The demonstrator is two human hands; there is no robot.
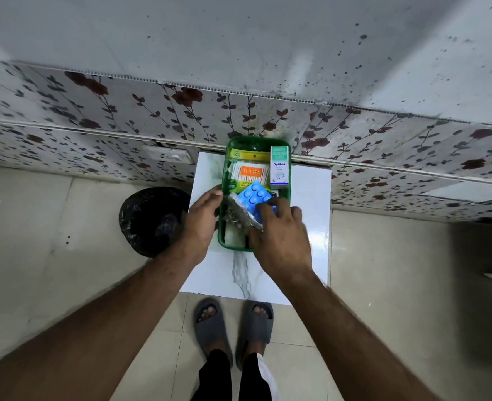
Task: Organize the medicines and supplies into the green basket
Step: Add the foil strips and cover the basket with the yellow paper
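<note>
The green basket (224, 180) stands on a small white marble-pattern table (311, 215) against the wall. Inside it lie a pack of cotton buds (249, 173) with an orange label, a white and green Optibex box (279, 167) along the right side, a blue blister strip (253, 198) and a silver foil blister strip (240, 215). My left hand (203, 218) rests on the basket's left rim. My right hand (279, 235) is over the near right part of the basket, fingers on the blue and silver strips. Whether it grips them is unclear.
A bin lined with a black bag (152, 221) stands on the tiled floor left of the table. The flower-patterned wall (123, 117) runs behind the table. My feet in grey slippers (233, 325) are at the table's near edge.
</note>
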